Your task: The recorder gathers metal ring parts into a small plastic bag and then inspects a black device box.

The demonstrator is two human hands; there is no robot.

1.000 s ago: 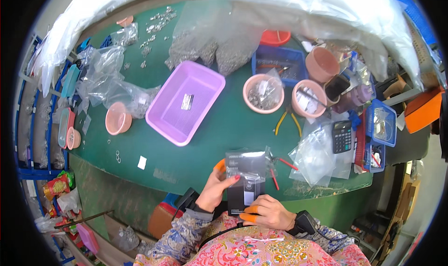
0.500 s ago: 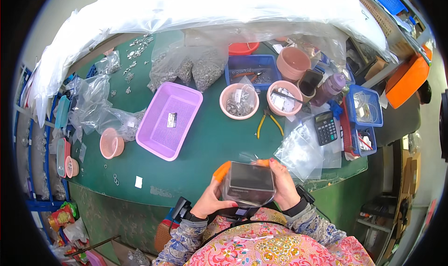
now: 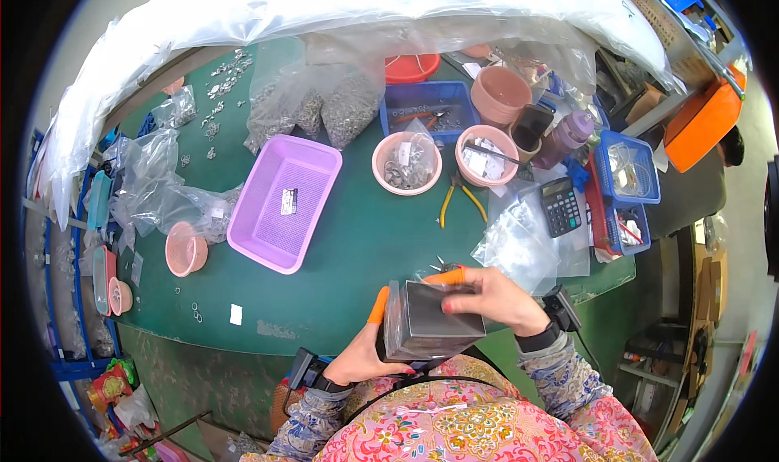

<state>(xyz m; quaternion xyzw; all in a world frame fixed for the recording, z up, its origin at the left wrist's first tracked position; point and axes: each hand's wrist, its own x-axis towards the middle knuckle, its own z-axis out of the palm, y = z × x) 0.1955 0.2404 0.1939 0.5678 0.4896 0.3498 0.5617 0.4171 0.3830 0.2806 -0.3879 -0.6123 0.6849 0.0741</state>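
Near the table's front edge, close to my body, is a dark grey box (image 3: 442, 320) with clear plastic film (image 3: 397, 316) around its left side. My left hand (image 3: 367, 348) is closed round the left side, with an orange finger cot on one finger and the thumb low on the near side. Above the box's top, my right hand (image 3: 487, 298) is closed on its far edge. One finger there also wears an orange cot, and the thumb lies on the top face. Just beyond the right hand, metal points (image 3: 442, 265) of a partly hidden tool stick out.
A purple basket (image 3: 284, 255) stands left of centre. Pink bowls (image 3: 407, 188), yellow-handled pliers (image 3: 462, 198), clear bags (image 3: 519, 239) and a calculator (image 3: 561, 206) lie beyond and right. Bags of small metal parts (image 3: 349, 109) and a blue tray (image 3: 430, 97) sit at the back.
My right hand has shifted from the box's right side to over its top and far edge. The box has tilted, showing more top face. My left hand keeps its hold.
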